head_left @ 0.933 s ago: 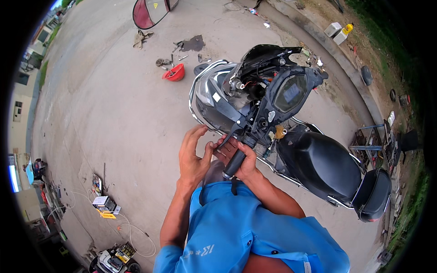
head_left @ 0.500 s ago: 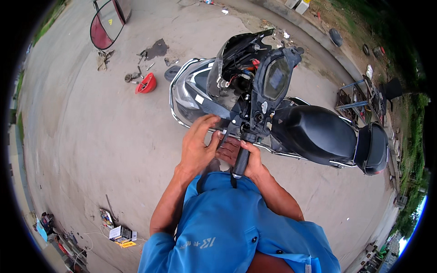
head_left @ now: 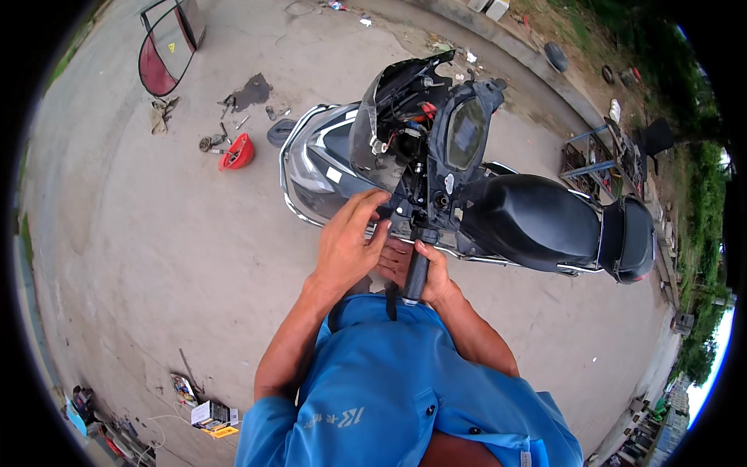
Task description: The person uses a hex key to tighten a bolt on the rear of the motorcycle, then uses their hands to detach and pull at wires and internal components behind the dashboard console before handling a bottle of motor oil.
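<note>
A black electric scooter (head_left: 537,222) stands side-on before me, its front cowl opened and wires showing. My right hand (head_left: 437,274) holds the black handlebar grip (head_left: 417,279), thumb on top and fingers passing underneath, their tips out on the left side. Beside the grip, my left hand (head_left: 348,240) is bent at the lever end of the handlebar, thumb and fingers curled toward each other. Whatever lies between those fingertips is hidden. Above the handlebar sits the dash display (head_left: 466,136), and exposed wiring (head_left: 420,117) shows left of it.
On the ground at left lies a red bowl-shaped container (head_left: 237,152) with loose parts. A red-edged windshield panel (head_left: 161,58) stands farther back. A metal rack (head_left: 595,163) is behind the seat. Boxes (head_left: 214,415) lie at lower left. A curb (head_left: 537,54) runs along the far right.
My left fingers have closed in and the hand has shifted slightly right, covering the lever. My right hand keeps its hold on the grip. The whole view has shifted a little.
</note>
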`<state>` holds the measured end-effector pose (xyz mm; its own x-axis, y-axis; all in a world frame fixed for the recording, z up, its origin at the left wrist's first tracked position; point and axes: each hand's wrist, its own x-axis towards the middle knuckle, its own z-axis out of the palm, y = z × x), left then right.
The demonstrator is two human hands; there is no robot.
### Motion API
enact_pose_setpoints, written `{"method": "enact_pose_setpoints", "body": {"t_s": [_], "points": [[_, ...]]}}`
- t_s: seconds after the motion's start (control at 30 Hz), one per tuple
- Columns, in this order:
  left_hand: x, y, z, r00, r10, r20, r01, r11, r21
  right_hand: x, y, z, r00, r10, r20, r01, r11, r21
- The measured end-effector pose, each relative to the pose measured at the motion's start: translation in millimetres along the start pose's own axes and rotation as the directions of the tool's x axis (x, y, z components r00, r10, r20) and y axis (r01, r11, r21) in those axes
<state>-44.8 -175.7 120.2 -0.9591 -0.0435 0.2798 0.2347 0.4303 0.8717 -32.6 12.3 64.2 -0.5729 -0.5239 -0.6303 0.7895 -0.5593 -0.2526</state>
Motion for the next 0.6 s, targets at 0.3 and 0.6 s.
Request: {"method": "enact_pose_setpoints", "body": {"t_s": [0.3,0.6], "points": [[-3.1,-9.3,3.0,0.999,0.030,0.030,-0.030,0.999,0.018,19.2,-1.3,-51.1,0.942,0.037,0.332,-0.054,0.998,0.041],[-10.7,-10.9,-3.8,1.000,0.011,0.017,-0.011,0.999,0.043,31.3,-1.0,-65.0,0.909,0.031,0.416,-0.075,0.993,0.089]]}}
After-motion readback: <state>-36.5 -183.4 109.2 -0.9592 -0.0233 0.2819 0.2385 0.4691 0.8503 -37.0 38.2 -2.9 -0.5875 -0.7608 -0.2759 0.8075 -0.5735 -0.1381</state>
